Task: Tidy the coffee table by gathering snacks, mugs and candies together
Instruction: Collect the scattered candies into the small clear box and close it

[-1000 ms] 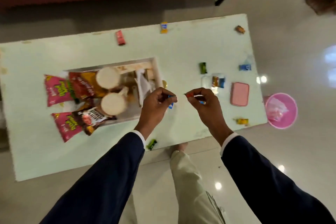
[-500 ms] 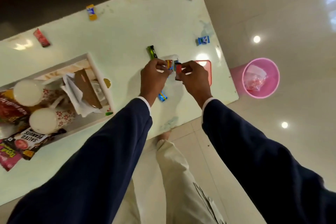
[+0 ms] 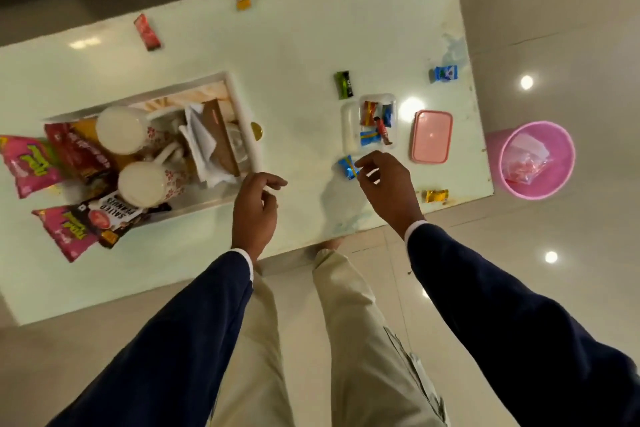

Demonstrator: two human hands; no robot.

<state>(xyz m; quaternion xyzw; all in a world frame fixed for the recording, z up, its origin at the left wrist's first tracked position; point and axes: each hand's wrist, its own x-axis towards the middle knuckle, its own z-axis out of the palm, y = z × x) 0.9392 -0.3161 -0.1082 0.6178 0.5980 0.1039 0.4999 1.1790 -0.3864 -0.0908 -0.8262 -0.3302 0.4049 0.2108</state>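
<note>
Dim indoor light, ceiling-lamp glare spots on the glossy table [image 3: 311,45] and floor [image 3: 571,45], soft blur.

Right hand [image 3: 388,184] at blue candy [image 3: 348,167]

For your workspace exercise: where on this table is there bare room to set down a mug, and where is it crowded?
Bare: the near left of the table, in front of the tray; also the stretch between tray and clear box, and the far middle behind it. Crowded: the tray itself, packed with mugs and snack packs, and the right end around the box and pink lid.
</note>
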